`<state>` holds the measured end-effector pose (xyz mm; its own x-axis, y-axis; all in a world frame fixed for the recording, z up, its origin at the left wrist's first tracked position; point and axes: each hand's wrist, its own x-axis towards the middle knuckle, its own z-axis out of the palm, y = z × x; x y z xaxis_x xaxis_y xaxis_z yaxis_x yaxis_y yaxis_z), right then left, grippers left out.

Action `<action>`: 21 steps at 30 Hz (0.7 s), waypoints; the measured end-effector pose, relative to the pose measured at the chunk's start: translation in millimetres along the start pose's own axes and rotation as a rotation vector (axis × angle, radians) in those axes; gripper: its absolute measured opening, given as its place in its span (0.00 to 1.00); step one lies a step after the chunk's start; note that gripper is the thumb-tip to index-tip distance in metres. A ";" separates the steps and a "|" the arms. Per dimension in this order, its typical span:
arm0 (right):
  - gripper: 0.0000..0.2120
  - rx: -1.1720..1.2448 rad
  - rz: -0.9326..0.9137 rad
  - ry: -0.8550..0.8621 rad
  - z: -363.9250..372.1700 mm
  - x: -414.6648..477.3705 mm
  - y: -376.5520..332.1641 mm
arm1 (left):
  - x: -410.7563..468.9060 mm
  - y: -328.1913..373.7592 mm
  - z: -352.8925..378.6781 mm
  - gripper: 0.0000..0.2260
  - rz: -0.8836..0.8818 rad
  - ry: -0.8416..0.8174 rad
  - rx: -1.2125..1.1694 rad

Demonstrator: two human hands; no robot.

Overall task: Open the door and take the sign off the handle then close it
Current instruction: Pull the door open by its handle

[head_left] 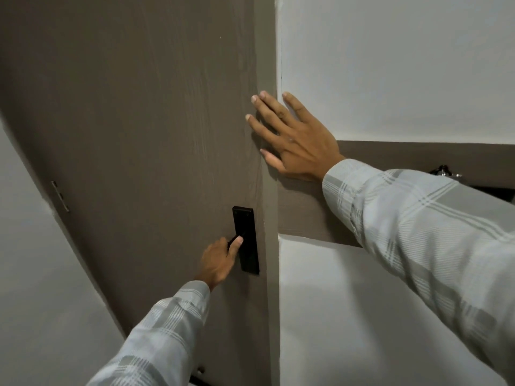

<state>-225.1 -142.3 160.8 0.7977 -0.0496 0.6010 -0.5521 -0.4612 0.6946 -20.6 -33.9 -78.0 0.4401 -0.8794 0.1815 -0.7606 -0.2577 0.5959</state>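
Note:
A brown wood-grain door [145,129] fills the left and middle of the view and sits flush in its brown frame [266,65]. A black lock plate [249,254] is mounted near the door's right edge. My left hand [218,263] is wrapped around the black handle [233,240] on that plate, thumb resting on the plate. My right hand [292,137] lies flat with fingers spread on the frame and the white wall beside it. No sign is visible.
White wall panels [390,65] lie to the right of the frame, crossed by a brown band [418,154]. A metal fitting [443,171] peeks above my right sleeve. A hinge [60,196] shows on the door's left edge beside another white wall [33,274].

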 end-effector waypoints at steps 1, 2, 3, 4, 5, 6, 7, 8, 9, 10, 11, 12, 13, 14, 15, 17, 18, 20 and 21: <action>0.31 -0.006 0.010 0.001 -2.1 0.0 0.9 | -0.1 -1.0 -8.7 0.30 0.067 0.017 0.145; 0.31 0.016 0.010 0.007 -1.5 -0.3 0.2 | -1.3 -0.3 -17.2 0.29 0.130 0.032 0.271; 0.31 0.019 -0.015 0.033 -2.3 1.4 -3.8 | -4.9 -0.3 -26.2 0.29 0.175 0.036 0.370; 0.31 0.019 -0.013 0.029 -3.3 0.4 -3.0 | -6.4 2.4 -31.0 0.31 0.215 0.038 0.449; 0.31 0.065 0.003 0.026 -4.5 0.8 -2.0 | -11.4 4.1 -36.2 0.33 0.240 0.047 0.518; 0.30 0.087 0.034 0.014 -6.2 -0.6 -3.0 | -16.2 5.8 -37.7 0.35 0.253 0.056 0.569; 0.30 0.090 0.092 0.025 -9.4 -3.9 -6.6 | -20.8 6.7 -38.3 0.35 0.253 0.069 0.606; 0.30 0.130 0.163 0.029 -12.1 -9.5 -12.2 | -25.6 8.9 -38.3 0.35 0.247 0.082 0.629; 0.30 0.185 0.230 0.023 -12.1 -16.2 -21.4 | -29.3 8.7 -38.8 0.34 0.236 0.082 0.643; 0.30 0.231 0.271 0.022 -11.9 -24.4 -30.5 | -32.5 8.6 -40.1 0.32 0.229 0.076 0.649; 0.31 0.272 0.296 0.016 -12.0 -34.8 -39.1 | -35.9 8.7 -41.6 0.31 0.223 0.068 0.659; 0.32 0.309 0.305 0.008 -12.4 -47.3 -47.4 | -41.2 9.9 -44.3 0.30 0.215 0.062 0.666; 0.33 0.335 0.308 -0.004 -11.2 -58.9 -56.3 | -45.1 10.0 -46.4 0.30 0.206 0.053 0.670; 0.35 0.368 0.309 -0.022 -9.8 -70.6 -64.3 | -49.5 11.0 -47.9 0.30 0.196 0.049 0.672; 0.36 0.399 0.313 -0.038 -9.1 -82.4 -70.5 | -55.6 13.6 -49.8 0.31 0.183 0.048 0.677; 0.37 0.450 0.305 -0.079 -6.8 -103.1 -85.7 | -65.9 16.1 -53.1 0.31 0.159 0.055 0.665; 0.37 0.470 0.294 -0.104 -5.4 -111.7 -93.4 | -70.7 16.5 -54.2 0.32 0.153 0.064 0.654; 0.37 0.503 0.285 -0.147 -3.8 -128.4 -107.8 | -81.9 16.9 -57.2 0.32 0.140 0.085 0.642; 0.37 0.523 0.288 -0.159 -3.8 -134.9 -114.9 | -87.1 16.8 -58.8 0.32 0.134 0.089 0.637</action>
<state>-270.2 -79.2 1.4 0.6829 -0.3492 0.6416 -0.5906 -0.7808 0.2037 -43.7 61.9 -37.7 0.3388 -0.8911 0.3020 -0.9334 -0.3587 -0.0114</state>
